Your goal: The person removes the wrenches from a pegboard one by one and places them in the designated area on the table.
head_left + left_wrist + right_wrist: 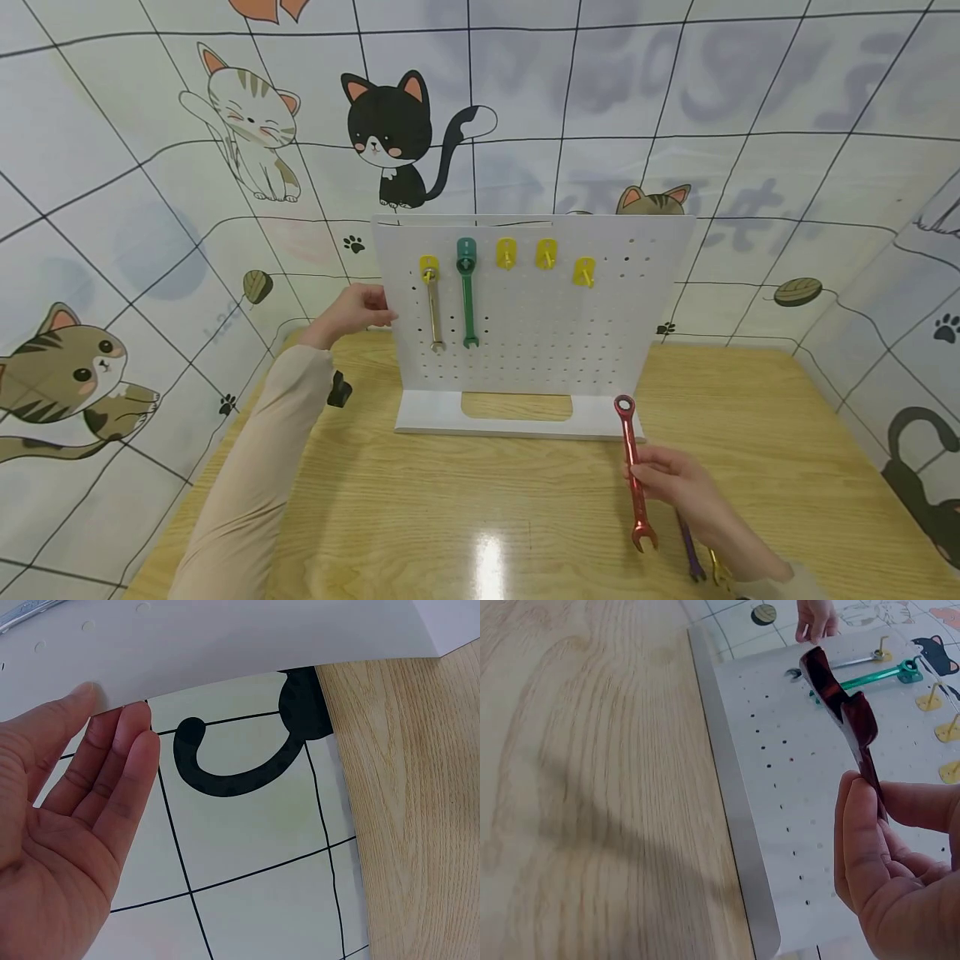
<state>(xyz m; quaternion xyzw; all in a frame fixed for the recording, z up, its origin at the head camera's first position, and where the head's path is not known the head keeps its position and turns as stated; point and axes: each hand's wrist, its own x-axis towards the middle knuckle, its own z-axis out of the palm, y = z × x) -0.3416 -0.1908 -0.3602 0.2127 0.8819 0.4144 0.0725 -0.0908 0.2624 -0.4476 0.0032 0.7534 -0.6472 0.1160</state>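
A white pegboard (525, 308) stands upright on its base. My left hand (356, 310) pinches its left edge; in the left wrist view the thumb (84, 696) lies at the board's face and the fingers curl at its edge. My right hand (678, 483) holds a red combination wrench (631, 467) by its shank, ring end up, in front of the board's lower right corner. The wrench's open end (840, 701) shows above the fingers in the right wrist view. On the board, a silver wrench (434, 312) and a green wrench (468, 300) hang from hooks.
Three yellow hooks (546, 254) on the board carry nothing. A purple wrench (690, 546) and a gold-coloured wrench (717, 569) lie on the wooden table (420, 508), partly hidden by my right arm. A small black object (340, 390) sits by my left forearm. A cat-print sheet (525, 100) hangs behind.
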